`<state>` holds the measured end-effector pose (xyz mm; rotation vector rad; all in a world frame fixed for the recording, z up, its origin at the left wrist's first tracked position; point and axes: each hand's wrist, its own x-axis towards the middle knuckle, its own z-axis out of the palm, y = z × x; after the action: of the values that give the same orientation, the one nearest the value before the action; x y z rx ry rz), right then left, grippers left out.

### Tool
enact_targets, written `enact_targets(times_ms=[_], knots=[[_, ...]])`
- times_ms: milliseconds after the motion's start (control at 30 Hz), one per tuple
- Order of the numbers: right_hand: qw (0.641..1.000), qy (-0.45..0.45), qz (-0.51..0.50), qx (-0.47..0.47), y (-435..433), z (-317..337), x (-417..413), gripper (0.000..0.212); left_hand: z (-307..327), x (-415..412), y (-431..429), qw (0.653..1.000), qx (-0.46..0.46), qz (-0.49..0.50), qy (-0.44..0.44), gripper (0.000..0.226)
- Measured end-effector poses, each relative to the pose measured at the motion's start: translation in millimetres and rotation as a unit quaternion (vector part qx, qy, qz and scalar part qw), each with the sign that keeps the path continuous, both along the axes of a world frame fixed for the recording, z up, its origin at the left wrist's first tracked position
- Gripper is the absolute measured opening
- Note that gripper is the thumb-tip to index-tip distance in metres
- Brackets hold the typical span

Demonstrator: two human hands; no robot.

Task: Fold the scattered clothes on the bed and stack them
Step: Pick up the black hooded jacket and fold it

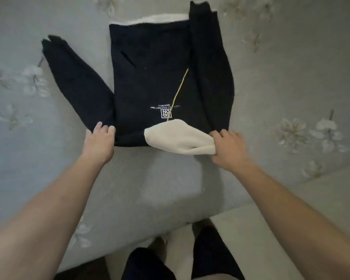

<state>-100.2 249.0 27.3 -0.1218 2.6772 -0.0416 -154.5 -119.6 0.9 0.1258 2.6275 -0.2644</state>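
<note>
A black hoodie [152, 81] lies flat on the bed, its cream-lined hood [178, 138] nearest me and a white logo and yellow drawstring showing on the chest. One sleeve [75, 81] stretches out to the far left. The other sleeve [210, 63] is folded along the right side of the body. My left hand [100, 141] grips the near left corner where the spread sleeve meets the body. My right hand [228, 147] pinches the near right corner beside the hood. A cream strip shows at the far hem.
The bed is covered with a grey floral sheet [291, 77]. Its near edge runs diagonally at the bottom, with pale floor [261, 229] beyond. My legs in dark trousers [206, 257] stand at the bed's edge.
</note>
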Motion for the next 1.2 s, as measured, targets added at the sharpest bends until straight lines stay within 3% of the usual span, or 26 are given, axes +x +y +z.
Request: enact_targets(times_ms=[167,300,400,467,500,567,633,700,767,833,933,967,1033,1067,1133,1200], knots=[[0.991,-0.128,0.032,0.009,-26,-96,80,0.072,-91,95,-14,0.989,-0.046,0.042,-0.131,0.049],[0.987,-0.16,0.022,-0.003,-41,-114,110,0.066,-99,133,-14,0.988,-0.063,0.063,-0.127,0.051],[0.955,-0.295,0.026,-0.023,-48,-89,91,0.088,-85,126,-5,0.981,-0.128,0.05,-0.134,0.037],[0.932,-0.358,-0.008,-0.063,-54,-74,76,0.102,-81,117,7,0.989,-0.091,0.097,-0.058,0.031],[0.94,-0.327,-0.025,-0.095,-57,-71,71,0.102,-80,113,16,0.99,-0.037,0.135,0.011,0.033],[0.973,-0.169,-0.06,-0.146,-63,-73,69,0.082,-82,109,39,0.975,0.068,0.185,0.104,0.039],[0.987,-0.009,-0.083,-0.138,-65,-89,84,0.054,-90,114,62,0.968,0.135,0.208,0.031,0.056],[0.986,0.028,-0.148,-0.067,-60,-108,115,0.064,-105,129,72,0.967,0.113,0.188,-0.129,0.086],[0.957,-0.057,-0.285,-0.013,-54,-122,151,0.092,-117,140,70,0.969,0.068,0.155,-0.181,0.104],[0.912,-0.136,-0.388,0.002,-50,-125,183,0.104,-119,142,68,0.973,0.062,0.144,-0.171,0.108],[0.863,-0.177,-0.461,-0.111,-45,-126,218,0.073,-117,145,67,0.977,0.066,0.134,-0.15,0.107],[0.851,-0.239,-0.447,-0.137,-46,-125,227,0.062,-116,151,66,0.978,0.064,0.123,-0.154,0.107],[0.859,-0.379,-0.334,-0.084,-49,-120,241,0.059,-116,166,64,0.977,0.057,0.099,-0.178,0.113],[0.876,-0.382,-0.29,-0.041,-53,-117,243,0.057,-117,173,62,0.976,0.05,0.092,-0.189,0.118],[0.925,-0.235,-0.298,-0.024,-59,-114,239,0.05,-116,187,62,0.975,0.044,0.084,-0.203,0.121],[0.94,-0.024,-0.324,-0.103,-69,-106,221,0.041,-113,196,60,0.974,0.05,0.083,-0.207,0.12]])
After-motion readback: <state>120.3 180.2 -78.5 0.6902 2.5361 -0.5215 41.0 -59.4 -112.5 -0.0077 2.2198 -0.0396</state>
